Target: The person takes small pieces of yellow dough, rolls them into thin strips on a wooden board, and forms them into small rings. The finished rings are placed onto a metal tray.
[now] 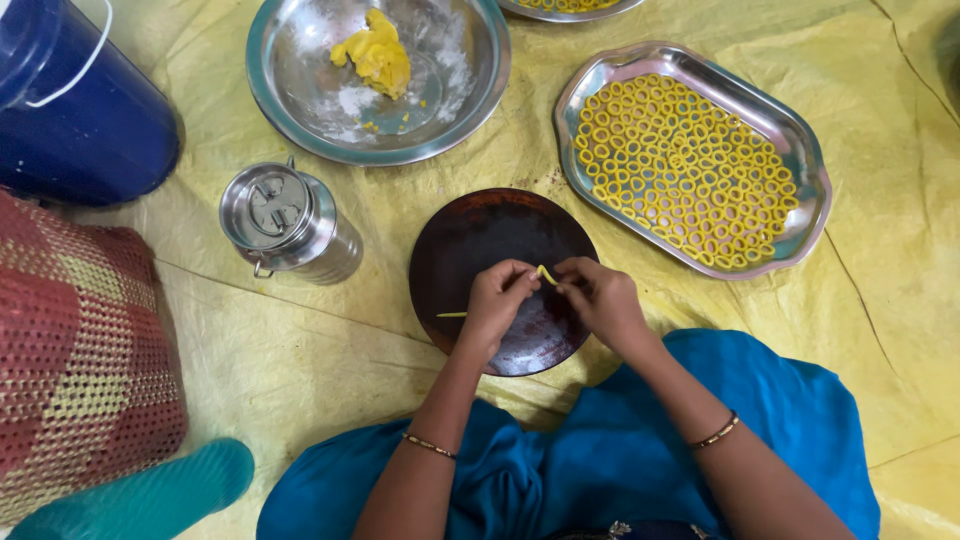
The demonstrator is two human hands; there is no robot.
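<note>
Above the dark round board [480, 235], the left hand [497, 297] and right hand [600, 297] pinch a thin yellow dough strip [546, 274] between closed fingertips; farther right, a steel tray [800, 150] holds dough rings [680, 170]; far left, a steel bowl [300, 90] holds a dough lump [378, 52].

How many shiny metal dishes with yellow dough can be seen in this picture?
3. A round bowl at top centre holds a dough lump; an oblong tray at right holds many small rings; a third dish is cut off by the top edge, so more may be hidden.
</note>
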